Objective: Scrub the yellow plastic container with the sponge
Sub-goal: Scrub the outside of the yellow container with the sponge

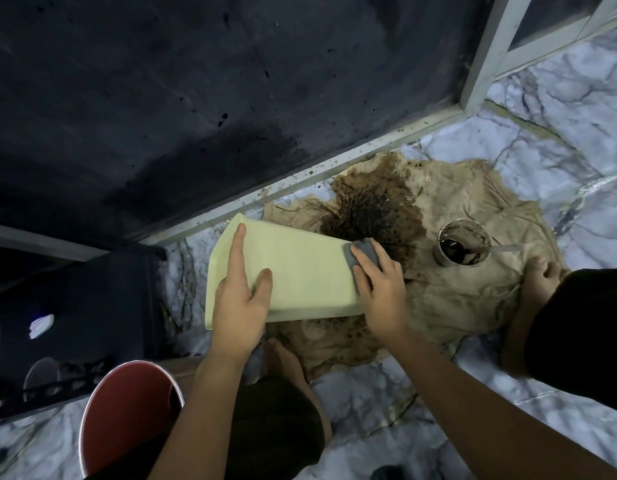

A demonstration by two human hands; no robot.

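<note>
The yellow plastic container [300, 271] is held on its side above a stained beige cloth [456, 289] spread on a marble-patterned floor [542, 116]. Its open rim is turned to the left; its base end is to the right, near a dark brown wet stain [373, 209] on the cloth.

The left hand [241, 299] is laid on the upward-facing wall of the container, with the index finger stretched toward the rim and the thumb spread across the wall. The remaining fingers are hidden behind the rim side, so whether they curl round the edge cannot be told.

A grey sponge [364, 254] is pressed against the base end of the container by the right hand [383, 289], whose fingers are curled over the sponge and gripping it.

A small round cup [464, 247] holding dark liquid stands on the cloth to the right of the stain, with a thin stick [504, 249] leaning out of it. A red bucket [127, 417] is seen at the lower left, beside a dark crate-like object [75, 323]. Bare feet [539, 278] rest on the cloth edge.
</note>
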